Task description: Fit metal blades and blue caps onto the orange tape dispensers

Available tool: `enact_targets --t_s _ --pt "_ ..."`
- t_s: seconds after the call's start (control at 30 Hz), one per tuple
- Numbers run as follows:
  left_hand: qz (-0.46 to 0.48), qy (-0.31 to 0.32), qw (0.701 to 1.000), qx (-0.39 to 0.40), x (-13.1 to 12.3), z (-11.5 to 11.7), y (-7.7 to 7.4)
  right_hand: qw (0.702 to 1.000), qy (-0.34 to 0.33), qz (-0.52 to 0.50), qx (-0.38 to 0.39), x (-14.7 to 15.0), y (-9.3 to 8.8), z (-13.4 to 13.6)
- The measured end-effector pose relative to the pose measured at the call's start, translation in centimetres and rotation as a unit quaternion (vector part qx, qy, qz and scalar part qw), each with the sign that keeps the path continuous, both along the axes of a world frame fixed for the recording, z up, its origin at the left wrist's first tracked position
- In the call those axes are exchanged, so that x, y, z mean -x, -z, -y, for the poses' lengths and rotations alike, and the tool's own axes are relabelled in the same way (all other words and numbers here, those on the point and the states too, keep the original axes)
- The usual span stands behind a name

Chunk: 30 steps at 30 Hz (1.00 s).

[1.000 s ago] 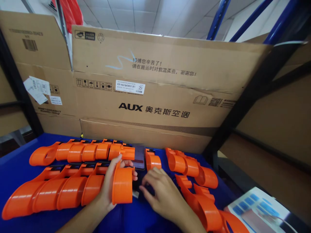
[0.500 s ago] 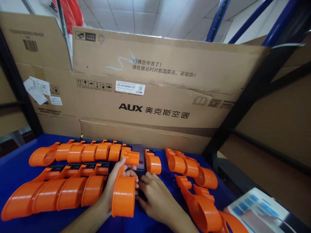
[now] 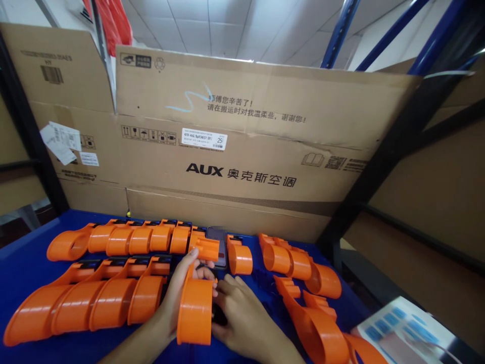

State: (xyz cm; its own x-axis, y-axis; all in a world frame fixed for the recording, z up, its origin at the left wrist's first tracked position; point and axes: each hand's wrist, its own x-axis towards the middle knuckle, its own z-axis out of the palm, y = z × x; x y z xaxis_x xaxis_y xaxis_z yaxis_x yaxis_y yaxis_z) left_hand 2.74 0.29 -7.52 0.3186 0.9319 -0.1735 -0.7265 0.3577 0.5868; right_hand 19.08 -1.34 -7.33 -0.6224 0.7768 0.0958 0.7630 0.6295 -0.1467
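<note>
My left hand (image 3: 178, 296) is wrapped round an orange plastic tape-dispenser body (image 3: 196, 303), standing it on edge over the blue table (image 3: 22, 258). My right hand (image 3: 242, 316) sits close against its right side, fingers curled on a small dark part (image 3: 219, 316) that is mostly hidden. Left of my hands lie two rows of nested orange bodies, a front row (image 3: 87, 301) and a back row (image 3: 125, 240). More orange bodies (image 3: 299, 263) lie to the right.
A dark phone-like slab (image 3: 217, 242) lies flat behind my hands. Big AUX cardboard boxes (image 3: 242, 151) wall off the back. A black and blue rack frame (image 3: 382, 151) rises at right. A sheet of blue labels (image 3: 401, 323) lies at the lower right corner.
The orange body in my left hand has come a little nearer and lower. My right hand has slid left, from apart to tight against its side.
</note>
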Motion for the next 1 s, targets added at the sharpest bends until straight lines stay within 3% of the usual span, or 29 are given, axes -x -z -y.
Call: enact_targets --t_s 0.2,0.33,0.43,0.53,0.67,0.77,1.0 --pt "-0.020 -0.006 1.000 -0.017 -0.2 -0.1 0.3 1.000 0.013 -0.020 -0.009 -0.4 -0.4 -0.2" --pt "-0.060 -0.041 0.996 -0.055 -0.4 -0.2 0.6 0.987 0.071 -0.144 0.004 -2.2 -1.1 -0.8" --pt "-0.101 -0.036 0.992 -0.070 -0.6 -0.2 0.8 0.939 0.120 -0.320 0.026 -3.5 -1.5 -1.4" --pt "-0.127 -0.021 0.989 -0.071 -0.7 0.1 0.8 0.856 0.135 -0.496 0.051 -3.8 -1.7 -1.8" --pt "-0.152 -0.037 0.984 -0.081 -1.0 0.7 0.6 0.783 0.138 -0.601 0.084 -3.4 -1.8 -2.1" --pt "-0.151 -0.060 0.983 -0.084 -1.2 0.9 0.4 0.762 0.148 -0.626 0.077 -3.3 -1.7 -2.1" --pt "-0.157 -0.044 0.982 -0.097 -1.0 0.8 0.0 0.754 0.139 -0.637 0.084 -3.5 -1.7 -2.2"
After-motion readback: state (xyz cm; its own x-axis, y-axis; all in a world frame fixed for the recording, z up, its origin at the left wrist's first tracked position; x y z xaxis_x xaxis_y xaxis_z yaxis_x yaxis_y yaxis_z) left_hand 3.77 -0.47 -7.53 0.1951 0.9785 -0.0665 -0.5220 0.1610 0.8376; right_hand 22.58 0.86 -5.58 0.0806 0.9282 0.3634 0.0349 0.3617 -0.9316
